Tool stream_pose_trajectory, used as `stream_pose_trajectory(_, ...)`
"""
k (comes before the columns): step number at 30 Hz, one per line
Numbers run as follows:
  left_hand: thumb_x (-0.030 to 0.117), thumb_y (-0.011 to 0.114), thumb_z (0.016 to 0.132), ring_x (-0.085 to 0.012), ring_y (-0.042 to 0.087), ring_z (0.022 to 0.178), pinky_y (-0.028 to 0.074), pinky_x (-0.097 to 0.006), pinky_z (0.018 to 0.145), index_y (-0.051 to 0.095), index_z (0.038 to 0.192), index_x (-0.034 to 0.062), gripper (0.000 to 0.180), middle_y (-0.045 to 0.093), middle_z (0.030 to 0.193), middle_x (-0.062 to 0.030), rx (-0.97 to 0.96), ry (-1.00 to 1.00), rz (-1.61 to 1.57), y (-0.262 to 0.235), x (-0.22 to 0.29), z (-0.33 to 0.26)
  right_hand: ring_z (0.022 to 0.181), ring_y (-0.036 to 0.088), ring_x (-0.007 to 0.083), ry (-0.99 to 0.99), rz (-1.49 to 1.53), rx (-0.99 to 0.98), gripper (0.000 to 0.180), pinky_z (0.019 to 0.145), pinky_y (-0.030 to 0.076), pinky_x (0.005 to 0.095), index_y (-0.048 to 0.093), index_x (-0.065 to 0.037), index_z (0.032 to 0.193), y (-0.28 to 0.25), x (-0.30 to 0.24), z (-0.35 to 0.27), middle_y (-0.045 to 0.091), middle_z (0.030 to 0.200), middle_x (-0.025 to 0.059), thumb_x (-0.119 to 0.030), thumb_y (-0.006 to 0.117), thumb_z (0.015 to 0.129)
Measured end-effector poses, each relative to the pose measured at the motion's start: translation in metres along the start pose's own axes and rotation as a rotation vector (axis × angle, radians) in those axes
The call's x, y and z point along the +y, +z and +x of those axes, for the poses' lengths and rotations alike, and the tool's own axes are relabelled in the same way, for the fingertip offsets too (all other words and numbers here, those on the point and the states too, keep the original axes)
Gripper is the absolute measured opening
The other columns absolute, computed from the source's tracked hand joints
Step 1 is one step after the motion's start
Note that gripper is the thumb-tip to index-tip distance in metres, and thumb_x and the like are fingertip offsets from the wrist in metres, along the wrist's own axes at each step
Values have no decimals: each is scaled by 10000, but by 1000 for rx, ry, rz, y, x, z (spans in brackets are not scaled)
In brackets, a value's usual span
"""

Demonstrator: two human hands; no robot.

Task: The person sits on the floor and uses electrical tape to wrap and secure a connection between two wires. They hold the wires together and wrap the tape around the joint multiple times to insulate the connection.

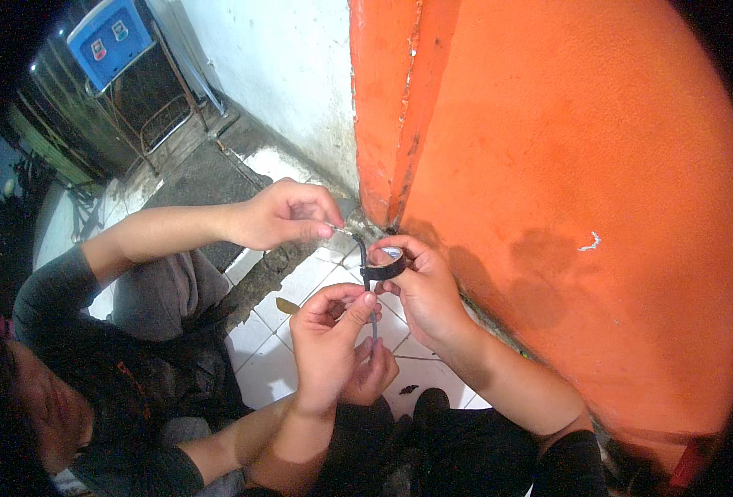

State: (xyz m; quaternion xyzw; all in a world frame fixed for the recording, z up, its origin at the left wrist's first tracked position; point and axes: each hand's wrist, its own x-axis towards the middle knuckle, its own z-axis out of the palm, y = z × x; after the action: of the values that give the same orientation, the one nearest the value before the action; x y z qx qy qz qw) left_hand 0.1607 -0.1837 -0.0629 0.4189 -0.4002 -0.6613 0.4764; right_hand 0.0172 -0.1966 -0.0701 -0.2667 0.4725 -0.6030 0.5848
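My left hand pinches a thin dark cable between thumb and fingertips, just below a black wrapped part. In my right hand is a roll of black electrical tape, held against the cable's right side with its tape meeting the cable. A co-worker's hand grips the cable's upper end, where a pale, thin tip shows between the fingers. The same person's other hand holds the lower end, partly hidden behind my left hand.
An orange wall rises close on the right and meets a white wall. White floor tiles lie below, with a yellowish leaf on them. The co-worker sits close at the left. A blue panel on a metal frame stands at the far left.
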Motion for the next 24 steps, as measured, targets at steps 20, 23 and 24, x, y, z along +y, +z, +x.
stream_pose_trajectory(20, 68, 683, 928, -146, 650, 787, 587, -311, 687, 640, 1090, -1, 181, 691, 961, -86, 82, 69, -58, 14, 2, 9, 821, 606, 102, -211, -93, 110, 163, 706, 493, 247, 637, -37, 1052, 9, 0, -2, 655, 938, 31, -138, 689, 935)
stream_pose_trajectory(23, 81, 691, 927, -138, 643, 782, 589, -309, 676, 650, 1081, 0, 179, 689, 955, -83, 116, 56, -43, 15, 2, 8, 841, 606, 95, -389, -147, 137, 173, 724, 491, 240, 634, -29, 1052, 11, -1, -6, 654, 930, 27, -142, 695, 935)
stream_pose_trajectory(24, 84, 694, 926, -135, 641, 781, 589, -307, 673, 653, 1079, 0, 179, 689, 953, -82, 125, 82, -29, 16, 2, 7, 846, 606, 93, -417, -152, 129, 173, 729, 490, 237, 634, -27, 1051, 11, -3, -8, 654, 926, 26, -138, 696, 935)
